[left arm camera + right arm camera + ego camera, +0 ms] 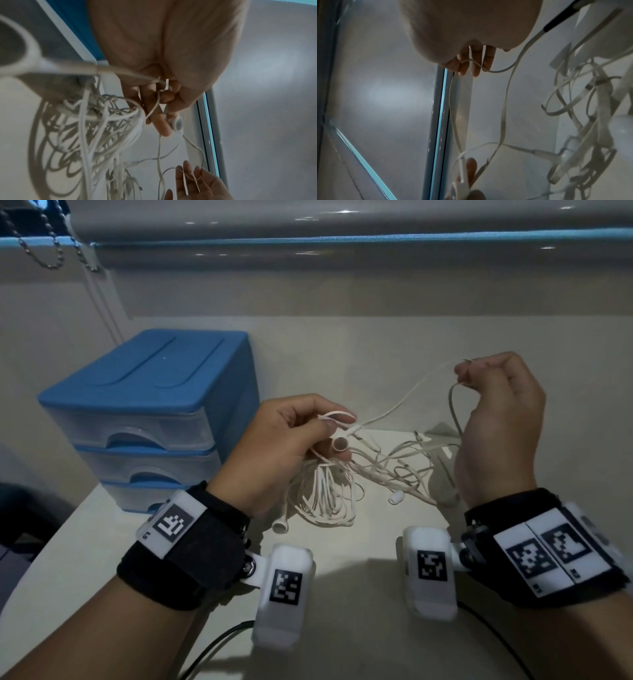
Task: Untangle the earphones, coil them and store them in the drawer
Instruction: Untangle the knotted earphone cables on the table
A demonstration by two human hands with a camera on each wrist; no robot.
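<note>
The pale, smooth worktop [376, 611] carries everything in front of me. At about ten o'clock from my hands stands the blue plastic drawer unit with three clear-fronted drawers [150, 405], all of them closed as far as I can see, so storing is not yet possible.

Between my hands, partly lifted and partly resting on the worktop at about six o'clock below my fingers, hangs the tangled bundle of thin white earphone cables [342, 484], still knotted. It looks like more than one set, though I cannot tell how many.

My left hand [287, 446] is curled round the top of the bundle, thumb and fingers pinching a small loop with one white earbud [340, 444] poking out at its fingertips. My right hand [496, 419] is raised toward one o'clock, its fingertips pinching a single strand.

That strand runs taut from my left fingers up and to the right, so its long axis lies from eight to two o'clock. I judge the next pull goes along that line, right hand drawing away while the left anchors the knot.
</note>
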